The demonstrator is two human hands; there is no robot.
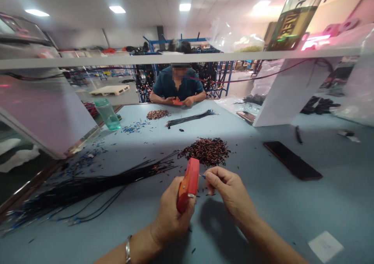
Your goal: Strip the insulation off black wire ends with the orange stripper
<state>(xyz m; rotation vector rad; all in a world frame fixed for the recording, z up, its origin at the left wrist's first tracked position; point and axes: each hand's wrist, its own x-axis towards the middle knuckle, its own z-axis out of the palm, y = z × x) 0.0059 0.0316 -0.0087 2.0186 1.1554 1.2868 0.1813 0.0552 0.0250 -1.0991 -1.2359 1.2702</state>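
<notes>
My left hand [175, 209] is wrapped round a red-and-orange hand tool [188, 184], which looks like a wire stripper or crimper. Just to its right, my right hand [226, 184] pinches a small blue-ended piece [204, 176] whose thin tip points at the tool; the fingers hide most of it. Beyond both hands lies a heap of short black and copper-coloured bits [206, 151]. A long bundle of black wires [96, 186] stretches to the left, with bare copper-coloured ends near the heap and blue ends at the far left.
Across the blue-grey table [263, 225] a person [178, 85] holds an orange tool. A black phone [292, 159] lies at right, and a white paper square [325, 246] nearer me. A green bottle [107, 114] stands far left. A white shelf [117, 62] spans above.
</notes>
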